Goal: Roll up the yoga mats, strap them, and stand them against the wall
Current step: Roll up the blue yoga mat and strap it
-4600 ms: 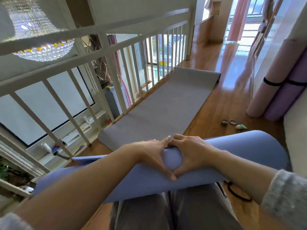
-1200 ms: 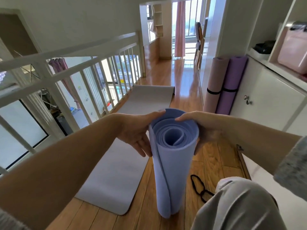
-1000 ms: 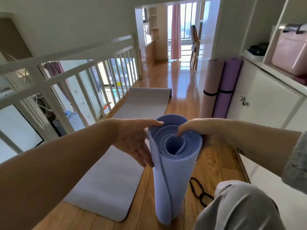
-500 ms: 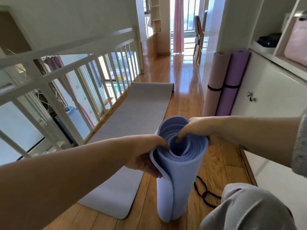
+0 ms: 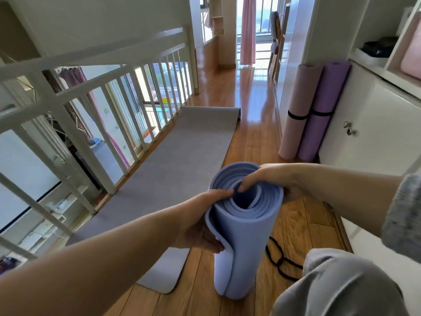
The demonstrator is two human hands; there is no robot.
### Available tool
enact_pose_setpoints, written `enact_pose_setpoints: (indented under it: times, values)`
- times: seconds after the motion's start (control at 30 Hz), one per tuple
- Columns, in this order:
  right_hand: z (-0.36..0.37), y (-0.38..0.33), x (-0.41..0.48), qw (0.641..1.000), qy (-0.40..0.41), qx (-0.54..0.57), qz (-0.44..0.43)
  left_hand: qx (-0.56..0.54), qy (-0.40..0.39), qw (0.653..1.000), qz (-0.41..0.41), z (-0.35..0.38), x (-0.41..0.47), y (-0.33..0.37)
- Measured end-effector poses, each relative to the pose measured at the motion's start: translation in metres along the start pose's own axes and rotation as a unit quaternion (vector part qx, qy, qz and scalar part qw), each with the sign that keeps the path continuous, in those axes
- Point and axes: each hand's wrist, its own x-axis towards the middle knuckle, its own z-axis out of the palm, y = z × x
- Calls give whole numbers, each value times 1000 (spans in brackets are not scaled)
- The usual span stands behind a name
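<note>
While both hands [image 5: 200, 222] grip it, the blue mat [image 5: 243, 242] stands upright, loosely coiled.

A white cabinet [image 5: 376, 142] stands on the wood floor [image 5: 250, 92]. Two small metal knobs [image 5: 348, 131] sit on its door. Above it, a shelf [image 5: 369, 63] holds a dark thing [image 5: 378, 48] and a pink box [image 5: 413, 53]. Across from the cabinet runs a white railing [image 5: 95, 86]. Far past the cabinet hangs a pink curtain [image 5: 248, 30].

rolled mat [image 5: 241, 245] periwinkle blue | flat mat [image 5: 182, 156] grey | strap [image 5: 279, 262] black
</note>
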Motion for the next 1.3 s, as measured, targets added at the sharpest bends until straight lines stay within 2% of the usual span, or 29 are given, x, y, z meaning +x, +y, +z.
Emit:
enact_pose_setpoints:
  times: [0.1,0.17,0.23,0.3,0.33,0.37,0.47,0.63,0.83,0.93,1.07,1.2,1.3]
  values:
    - [1,4,0,1000,10,28,-10,-13,-27,999,20,3,-2,-1]
    - [3,3,-2,998,52,15,-36,-25,-34,998,40,7,-3,0]
    - [5,1,-5,981,138,-95,-101,-22,-1,998,55,10,-6,4]
    - [10,-4,-14,928,235,-239,-160,23,72,994,78,14,-10,8]
    - [14,-6,-17,910,247,-283,-174,52,102,989,90,16,-12,10]
    - [17,-7,-19,907,237,-305,-167,75,118,985,98,18,-13,12]
    - [22,-11,-24,933,172,-300,-99,93,109,985,93,22,-18,15]
    - [18,-12,-19,927,158,-334,-69,25,111,991,69,31,-8,15]
    - [7,-16,-2,951,144,-264,-68,2,148,985,91,26,16,13]
    - [6,-7,11,977,142,-130,-93,-2,153,983,100,22,25,10]
    - [6,9,25,978,141,34,-153,-13,140,985,102,17,29,12]
    - [6,10,23,979,141,23,-148,-8,123,987,104,19,23,13]
    - [6,2,12,981,143,-79,-103,4,110,988,107,21,17,12]
